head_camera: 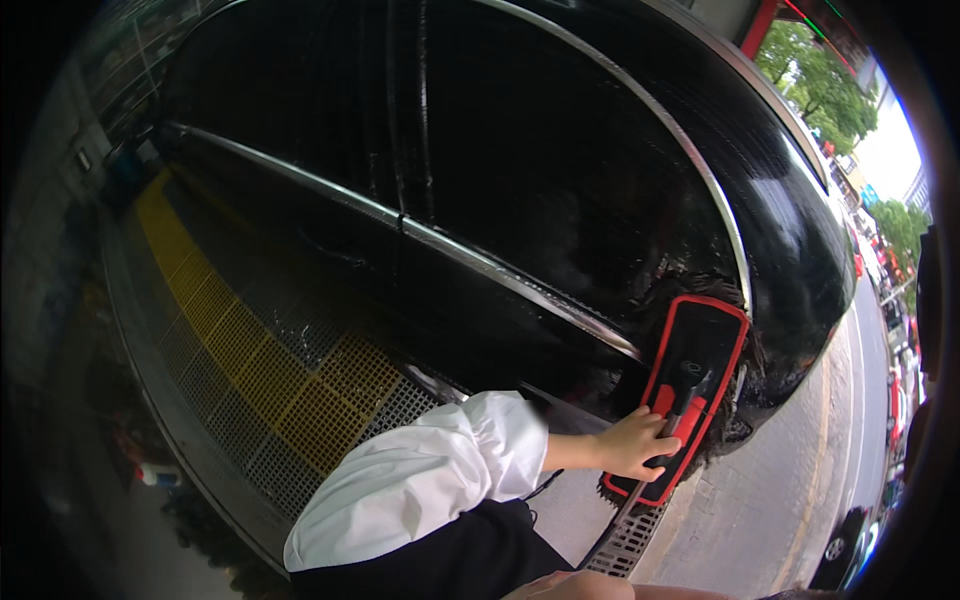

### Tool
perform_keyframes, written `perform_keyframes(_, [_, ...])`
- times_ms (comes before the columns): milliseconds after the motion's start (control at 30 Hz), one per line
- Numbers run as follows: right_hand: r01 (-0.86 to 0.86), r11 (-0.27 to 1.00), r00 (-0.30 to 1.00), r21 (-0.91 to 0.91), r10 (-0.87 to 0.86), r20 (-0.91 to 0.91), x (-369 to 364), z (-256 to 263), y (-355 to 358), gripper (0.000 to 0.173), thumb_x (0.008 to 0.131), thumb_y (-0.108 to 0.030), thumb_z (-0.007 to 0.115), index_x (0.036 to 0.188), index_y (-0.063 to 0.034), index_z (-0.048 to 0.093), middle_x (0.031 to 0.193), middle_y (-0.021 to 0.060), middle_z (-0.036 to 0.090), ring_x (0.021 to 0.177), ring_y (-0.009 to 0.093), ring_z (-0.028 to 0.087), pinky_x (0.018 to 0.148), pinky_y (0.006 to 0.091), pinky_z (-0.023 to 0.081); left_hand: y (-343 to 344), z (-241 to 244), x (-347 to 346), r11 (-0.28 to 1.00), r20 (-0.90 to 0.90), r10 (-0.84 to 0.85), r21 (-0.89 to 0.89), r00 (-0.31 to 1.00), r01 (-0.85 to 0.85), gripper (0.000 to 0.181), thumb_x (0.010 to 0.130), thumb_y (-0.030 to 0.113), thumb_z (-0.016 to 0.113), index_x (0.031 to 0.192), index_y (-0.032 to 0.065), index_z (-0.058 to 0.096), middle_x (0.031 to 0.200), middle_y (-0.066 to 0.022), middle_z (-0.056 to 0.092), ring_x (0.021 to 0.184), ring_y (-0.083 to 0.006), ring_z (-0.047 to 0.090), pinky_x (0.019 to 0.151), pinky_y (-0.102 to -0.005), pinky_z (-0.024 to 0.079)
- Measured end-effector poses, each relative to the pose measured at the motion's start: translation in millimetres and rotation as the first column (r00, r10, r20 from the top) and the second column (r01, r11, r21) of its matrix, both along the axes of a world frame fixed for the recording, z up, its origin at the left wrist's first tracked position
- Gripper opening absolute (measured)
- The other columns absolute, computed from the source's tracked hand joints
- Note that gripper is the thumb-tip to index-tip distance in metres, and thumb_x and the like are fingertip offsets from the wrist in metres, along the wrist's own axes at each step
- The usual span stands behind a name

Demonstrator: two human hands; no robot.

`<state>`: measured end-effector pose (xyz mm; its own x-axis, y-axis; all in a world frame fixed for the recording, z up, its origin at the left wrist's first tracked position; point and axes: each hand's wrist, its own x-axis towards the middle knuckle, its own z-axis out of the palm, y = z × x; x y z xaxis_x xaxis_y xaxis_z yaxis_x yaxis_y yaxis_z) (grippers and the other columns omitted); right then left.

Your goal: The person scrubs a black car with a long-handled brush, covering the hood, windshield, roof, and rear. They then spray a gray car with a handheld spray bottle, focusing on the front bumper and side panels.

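My left hand [637, 444], in a puffed white sleeve, is closed around the pole [628, 501] of a car-wash mop, close to its head. The mop head [690, 352] has a black back with a red rim and dark shaggy fibres around it. It presses against the side of a wet black car [540, 172], where the chrome window trim [480, 262] runs to a corner. The pole slants down to my right hand [581, 586], which the bottom edge cuts off; its fingers are mostly hidden.
Yellow and grey plastic floor grating [255, 367] lies alongside the car. A slotted drain cover [630, 541] is below the mop. On the left stands or lies a white bottle with a red cap [157, 475]. A paved street with a dark car [840, 551] lies right.
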<state>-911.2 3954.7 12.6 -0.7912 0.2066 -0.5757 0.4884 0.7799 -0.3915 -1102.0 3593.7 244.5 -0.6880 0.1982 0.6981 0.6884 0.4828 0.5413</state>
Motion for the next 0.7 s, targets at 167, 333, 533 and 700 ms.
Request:
perform_keyframes(167, [-0.381, 0.916, 0.92, 0.122, 0.389, -0.052, -36.2, 2.9, -64.1, 0.028, 0.068, -0.026, 0.076, 0.068, 0.0003, 0.067, 0.053, 0.0108, 0.06, 0.049, 0.021, 0.061, 0.052, 0.0399, 0.047, -153.6, -36.2, 109.9, 0.887, 0.072, 0.456, 0.049, 0.887, -0.46, 0.028, 0.071, 0.025, 0.071, 0.091, 0.0148, 0.055, 0.089, -0.0069, 0.053, 0.085, -0.0263, 0.05, 0.076, -0.039, 0.035])
perform_keyframes(333, [-0.763, 0.645, 0.63, 0.037, 0.755, -0.181, -120.2, 67.4, -230.3, 0.032, 0.074, -0.034, 0.072, 0.073, -0.0027, 0.069, 0.063, 0.0211, 0.062, 0.064, 0.04, 0.065, 0.058, 0.0456, 0.051, -304.1, -46.6, 158.8, 0.479, 0.165, 0.849, 0.161, 0.502, -0.863, 0.019, 0.07, 0.01, 0.065, 0.086, 0.0086, 0.055, 0.085, -0.0098, 0.056, 0.084, -0.0302, 0.051, 0.079, -0.0398, 0.039])
perform_keyframes(533, [-0.92, 0.392, 0.373, 0.027, 0.893, -0.252, -160.3, 143.4, -378.7, 0.025, 0.071, -0.026, 0.067, 0.081, -0.0033, 0.071, 0.074, 0.0219, 0.065, 0.074, 0.041, 0.064, 0.073, 0.0448, 0.053, -446.3, -60.2, 219.0, 0.192, 0.322, 0.877, 0.443, 0.355, -0.876, 0.009, 0.076, 0.002, 0.051, 0.082, 0.005, 0.046, 0.077, -0.0028, 0.042, 0.073, -0.0144, 0.045, 0.072, -0.0267, 0.04])
perform_keyframes(700, [-0.902, 0.433, 0.418, -0.003, 0.869, -0.265, -181.3, 108.7, -307.2, 0.026, 0.07, -0.022, 0.068, 0.07, 0.0038, 0.064, 0.064, 0.0255, 0.059, 0.064, 0.041, 0.062, 0.062, 0.0445, 0.049, -374.0, -47.0, 175.2, 0.235, 0.101, 0.947, 0.427, 0.304, -0.873, 0.01, 0.072, 0.004, 0.056, 0.08, 0.0015, 0.051, 0.071, -0.0089, 0.054, 0.067, -0.0193, 0.055, 0.066, -0.0309, 0.045])
